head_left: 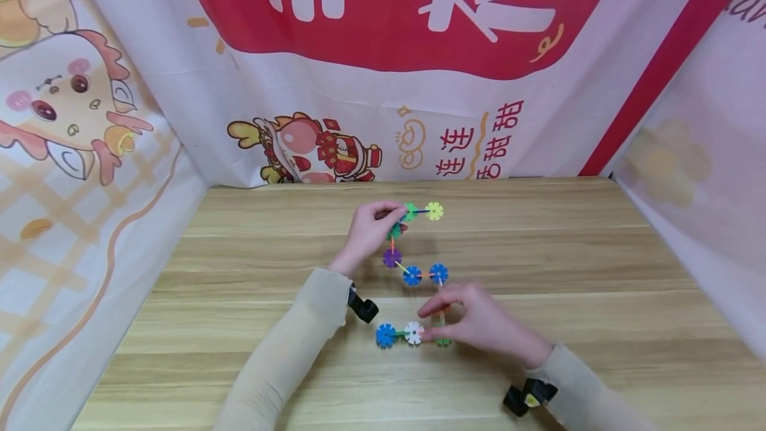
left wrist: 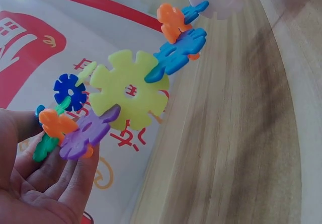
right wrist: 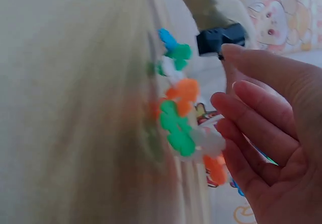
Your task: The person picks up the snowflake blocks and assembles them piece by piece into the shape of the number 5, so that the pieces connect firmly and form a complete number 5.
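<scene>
A zigzag chain of notched plastic snowflake discs runs over the wooden table. At its far end is a yellow-green disc (head_left: 434,211); at its near end, a blue disc (head_left: 385,335) beside a white one (head_left: 414,332). My left hand (head_left: 368,231) pinches the far part, by a green disc (head_left: 409,212). In the left wrist view, its fingers are around small green and orange discs, near a purple disc (left wrist: 85,136). Over the near bend hovers my right hand (head_left: 479,324), thumb and fingers apart. The right wrist view shows a green disc (right wrist: 176,128) beyond its fingertips, nothing gripped.
The wooden table (head_left: 251,245) meets a printed cloth backdrop (head_left: 335,78) at its far edge, with cloth walls at both sides. A black wrist camera (head_left: 362,304) sits on the left sleeve, and another (head_left: 529,396) on the right.
</scene>
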Available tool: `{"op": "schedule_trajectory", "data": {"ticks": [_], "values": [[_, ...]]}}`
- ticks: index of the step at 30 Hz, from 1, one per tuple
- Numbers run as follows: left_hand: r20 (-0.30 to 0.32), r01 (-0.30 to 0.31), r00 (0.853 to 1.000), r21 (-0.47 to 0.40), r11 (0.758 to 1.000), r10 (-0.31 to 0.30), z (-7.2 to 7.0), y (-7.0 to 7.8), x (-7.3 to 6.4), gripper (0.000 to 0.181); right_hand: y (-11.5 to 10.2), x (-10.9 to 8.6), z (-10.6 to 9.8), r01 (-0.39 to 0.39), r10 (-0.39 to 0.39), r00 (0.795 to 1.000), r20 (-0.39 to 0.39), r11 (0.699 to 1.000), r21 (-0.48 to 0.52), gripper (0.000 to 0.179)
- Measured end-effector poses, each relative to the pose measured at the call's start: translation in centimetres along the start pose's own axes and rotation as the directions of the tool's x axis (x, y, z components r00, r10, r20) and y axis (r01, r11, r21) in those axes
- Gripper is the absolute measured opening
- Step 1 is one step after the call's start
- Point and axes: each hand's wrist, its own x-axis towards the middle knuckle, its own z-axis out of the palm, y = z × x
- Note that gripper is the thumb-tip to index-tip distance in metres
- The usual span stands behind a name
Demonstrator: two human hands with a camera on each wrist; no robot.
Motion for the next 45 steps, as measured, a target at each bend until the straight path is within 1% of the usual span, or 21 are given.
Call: {"op": "schedule_trajectory", "data": {"ticks": [3, 10, 16, 22, 27, 32, 38, 40, 43, 45], "values": [[0.0, 0.008, 1.0, 0.009, 1.0, -0.008, 0.0, -0.1, 0.0, 0.02, 0.1, -0.2, 0.5, 0.025, -0.025, 1.0, 0.003, 0.999, -0.041, 0.027], [-0.001, 0.027, 1.0, 0.026, 0.999, -0.027, 0.1, -0.3, 0.0, 0.021, 0.5, -0.2, 1.1, 0.03, -0.031, 1.0, -0.004, 0.998, -0.062, 0.023], [-0.006, 0.047, 0.999, 0.035, 0.998, -0.047, 0.0, -0.6, 0.1, 0.022, 0.7, -0.2, 1.1, 0.048, -0.049, 0.999, -0.009, 0.994, -0.103, 0.019], [-0.007, 0.052, 0.999, 0.048, 0.997, -0.052, -0.1, -1.1, 0.3, 0.023, 0.7, -0.2, 1.0, 0.059, -0.058, 0.998, 0.016, 0.984, -0.171, 0.014], [-0.008, 0.071, 0.997, 0.047, 0.996, -0.071, -0.2, -1.4, 0.3, 0.022, 0.8, -0.2, 0.8, 0.057, -0.049, 0.998, 0.041, 0.976, -0.211, 0.011], [-0.009, 0.082, 0.997, 0.069, 0.994, -0.081, -0.3, -1.8, 0.3, 0.025, 0.8, -0.2, 0.7, 0.07, -0.062, 0.997, 0.046, 0.977, -0.201, 0.011], [-0.016, 0.063, 0.998, 0.107, 0.992, -0.061, -0.3, -2.4, 0.3, 0.024, 0.7, -0.3, 0.4, 0.042, -0.038, 0.999, 0.032, 0.987, -0.156, 0.011], [-0.021, 0.057, 0.998, 0.115, 0.992, -0.055, -0.3, -2.7, 0.3, 0.023, 0.5, -0.4, 0.3, 0.046, -0.044, 0.999, 0.021, 0.99, -0.135, 0.011], [-0.02, 0.06, 0.998, 0.107, 0.992, -0.058, -0.3, -3.2, 0.4, 0.024, 0.2, -0.5, 0.0, 0.067, -0.067, 0.998, 0.002, 0.992, -0.105, 0.011], [-0.013, 0.075, 0.997, 0.08, 0.994, -0.074, -0.3, -3.5, 0.4, 0.025, -0.1, -0.6, -0.2, 0.08, -0.081, 0.997, -0.011, 0.993, -0.082, 0.01]]}}
